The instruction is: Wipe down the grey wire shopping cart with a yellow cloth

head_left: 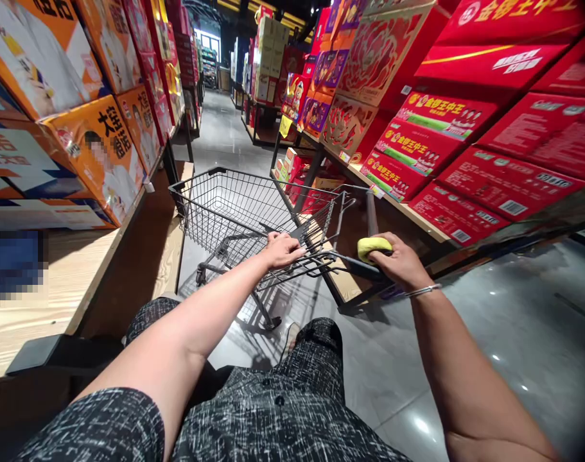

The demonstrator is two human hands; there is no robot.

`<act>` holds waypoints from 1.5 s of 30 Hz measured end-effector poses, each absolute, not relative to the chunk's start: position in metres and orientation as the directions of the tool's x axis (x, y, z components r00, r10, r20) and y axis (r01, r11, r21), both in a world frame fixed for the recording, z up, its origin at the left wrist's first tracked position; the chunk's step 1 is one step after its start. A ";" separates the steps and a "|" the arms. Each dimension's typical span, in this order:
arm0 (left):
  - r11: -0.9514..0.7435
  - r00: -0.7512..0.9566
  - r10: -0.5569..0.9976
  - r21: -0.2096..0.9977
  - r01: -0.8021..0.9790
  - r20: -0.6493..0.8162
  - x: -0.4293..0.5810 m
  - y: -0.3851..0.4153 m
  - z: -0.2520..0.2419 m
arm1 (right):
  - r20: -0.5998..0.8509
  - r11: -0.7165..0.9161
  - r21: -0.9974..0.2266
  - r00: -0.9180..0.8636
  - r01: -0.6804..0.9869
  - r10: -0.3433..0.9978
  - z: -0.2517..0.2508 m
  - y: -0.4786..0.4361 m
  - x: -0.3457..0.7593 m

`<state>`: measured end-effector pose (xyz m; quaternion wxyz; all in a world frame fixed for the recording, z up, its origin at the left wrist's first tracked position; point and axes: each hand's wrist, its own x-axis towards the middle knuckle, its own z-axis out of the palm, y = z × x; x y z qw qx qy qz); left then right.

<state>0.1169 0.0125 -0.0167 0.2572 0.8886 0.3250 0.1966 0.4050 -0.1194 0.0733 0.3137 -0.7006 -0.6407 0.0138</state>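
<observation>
A wire shopping cart [215, 192] with a dark frame stands in front of me, turned at an angle across the aisle. My left hand [283, 249] rests on its near upper edge, with the fingers curled down over the dark flap and wires. At the cart's handle [372, 215], my right hand [402, 262] pinches a folded yellow cloth [373, 249] that bends around the near end of the bar. Part of the cloth is covered by my fingers and thumb. The cart's basket shows bare wires.
Orange drink cartons [99, 154] are stacked on a wooden shelf [56, 263] to the left. Red gift boxes [417, 147] fill the right shelf, whose edge lies close to the handle. A shiny grey floor [225, 122] runs down the aisle between.
</observation>
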 end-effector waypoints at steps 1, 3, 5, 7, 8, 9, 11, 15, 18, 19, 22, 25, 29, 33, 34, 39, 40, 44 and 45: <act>-0.652 0.706 0.685 0.583 0.484 0.180 0.111 0.018 -0.016 | 0.386 0.030 -0.429 0.154 0.903 0.909 0.074 -0.122 0.397; -0.638 0.692 0.701 0.584 0.502 0.172 0.098 0.030 -0.016 | 0.395 0.040 -0.399 0.132 0.916 0.909 0.075 -0.126 0.376; -0.625 0.686 0.711 0.586 0.516 0.154 0.084 0.043 -0.016 | 0.416 0.056 -0.355 0.104 0.933 0.904 0.074 -0.129 0.351; -0.617 0.681 0.719 0.579 0.533 0.139 0.070 0.054 -0.016 | 0.433 0.066 -0.298 0.074 0.952 0.898 0.073 -0.129 0.326; -0.614 0.676 0.724 0.572 0.544 0.135 0.064 0.058 -0.015 | 0.442 0.067 -0.269 0.062 0.961 0.895 0.072 -0.128 0.316; -0.611 0.668 0.732 0.563 0.556 0.135 0.057 0.062 -0.015 | 0.454 0.066 -0.243 0.053 0.968 0.890 0.071 -0.126 0.307; -0.599 0.648 0.750 0.552 0.581 0.132 0.047 0.068 -0.013 | 0.476 0.054 -0.202 0.050 0.978 0.878 0.070 -0.119 0.299; -0.552 0.609 0.786 0.564 0.614 0.106 0.032 0.076 -0.011 | 0.506 -0.060 -0.190 0.150 0.980 0.849 0.067 -0.096 0.321; -0.515 0.589 0.803 0.598 0.614 0.086 0.024 0.077 -0.010 | 0.523 -0.148 -0.196 0.231 0.969 0.820 0.065 -0.081 0.343; -0.496 0.574 0.814 0.615 0.613 0.085 0.022 0.076 -0.009 | 0.531 -0.170 -0.188 0.246 0.967 0.811 0.065 -0.078 0.346; -0.455 0.531 0.840 0.675 0.581 0.109 0.017 0.060 0.000 | 0.529 -0.229 -0.129 0.262 0.965 0.807 0.066 -0.077 0.338; -0.521 0.542 0.806 0.719 0.459 0.237 0.018 0.028 0.017 | 0.476 -0.208 -0.072 0.217 0.975 0.852 0.073 -0.078 0.321; -0.702 0.518 0.695 0.624 0.342 0.498 0.025 -0.019 0.035 | 0.377 0.138 -0.186 -0.060 0.973 0.924 0.097 -0.063 0.302; -0.742 0.491 0.660 0.595 0.309 0.569 0.024 -0.032 0.034 | 0.422 0.374 -0.224 -0.256 0.900 0.869 0.128 -0.016 0.280; -0.757 0.509 0.642 0.579 0.303 0.573 0.022 -0.031 0.033 | 0.366 0.368 -0.195 -0.280 0.909 0.887 0.133 -0.002 0.272; -0.829 0.597 0.554 0.448 0.334 0.580 0.015 -0.022 0.030 | -0.293 0.286 -0.040 -0.285 0.957 0.913 0.129 0.058 0.214; -0.834 0.596 0.549 0.432 0.343 0.586 0.016 -0.022 0.030 | -0.368 0.317 -0.012 -0.299 0.948 0.881 0.125 0.066 0.200; -0.843 0.578 0.537 0.402 0.356 0.614 0.017 -0.022 0.031 | -0.502 0.453 -0.004 -0.393 0.892 0.770 0.111 0.087 0.165; -0.846 0.578 0.533 0.399 0.354 0.618 0.016 -0.022 0.031 | -0.527 0.450 -0.005 -0.385 0.893 0.758 0.111 0.091 0.166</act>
